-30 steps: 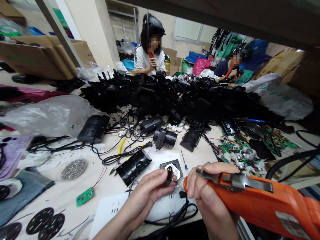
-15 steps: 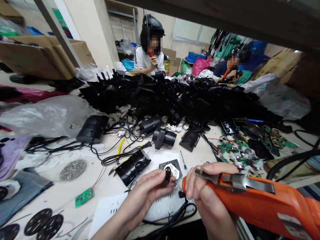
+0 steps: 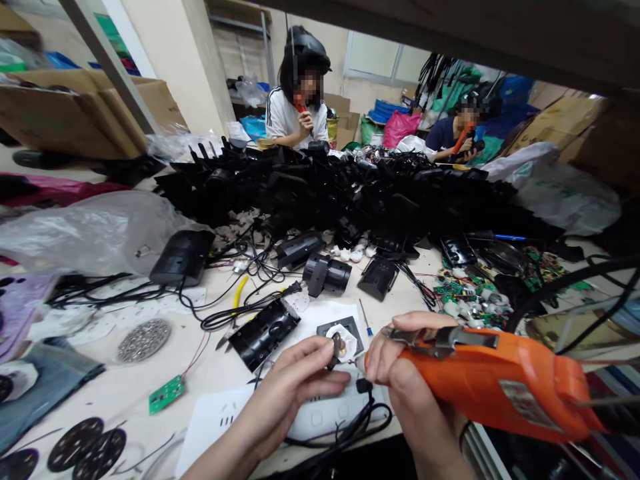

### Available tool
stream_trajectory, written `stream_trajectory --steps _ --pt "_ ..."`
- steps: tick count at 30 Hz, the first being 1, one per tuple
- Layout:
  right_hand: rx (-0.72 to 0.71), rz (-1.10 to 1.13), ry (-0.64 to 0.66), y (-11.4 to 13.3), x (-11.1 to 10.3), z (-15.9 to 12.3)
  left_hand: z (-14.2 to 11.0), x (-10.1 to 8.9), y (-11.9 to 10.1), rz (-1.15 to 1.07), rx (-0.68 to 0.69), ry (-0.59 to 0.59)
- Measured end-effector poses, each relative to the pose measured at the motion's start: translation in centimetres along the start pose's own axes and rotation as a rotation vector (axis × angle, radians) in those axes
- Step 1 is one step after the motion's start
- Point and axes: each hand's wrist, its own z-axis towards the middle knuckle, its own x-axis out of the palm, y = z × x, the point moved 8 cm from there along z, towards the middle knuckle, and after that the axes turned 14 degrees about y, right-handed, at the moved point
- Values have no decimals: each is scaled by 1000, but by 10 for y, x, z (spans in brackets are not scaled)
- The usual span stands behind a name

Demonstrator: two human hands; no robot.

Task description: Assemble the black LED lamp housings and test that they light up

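Disc: near centre, tilted, pinched between the left hand's thumb and fingers. Right hand closed round orange driver, bit close to the disc. Step, as judged: bringing bit and disc into line; calls for a steady grip. Power strip beneath. Bit contact cannot be confirmed; disc's underside hidden; driver's rear indistinct at right.

no readable text, illegible label on orange tool

The screwdriver looks smooth orange plastic, its lever shiny metal.
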Motion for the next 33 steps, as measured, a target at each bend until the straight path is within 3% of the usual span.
stream_trajectory --steps 4,7,11,14,21,33 --pt "-22 -39 -55 12 -7 14 -4 -15 -15 187 35 -95" --pt "-8 -50 -96 15 -13 24 -3 -21 -28 459 101 -157" --pt "36 -40 -85 10 -17 29 -2 -11 -47 1006 315 -232" --pt "15 18 -73 7 -18 29 -1 -1 -52 1243 462 -214" --pt "-38 137 -75 8 -20 26 11 -3 -47 1312 372 -197" --pt "-23 242 89 23 8 48 21 7 -35 1316 274 -117"
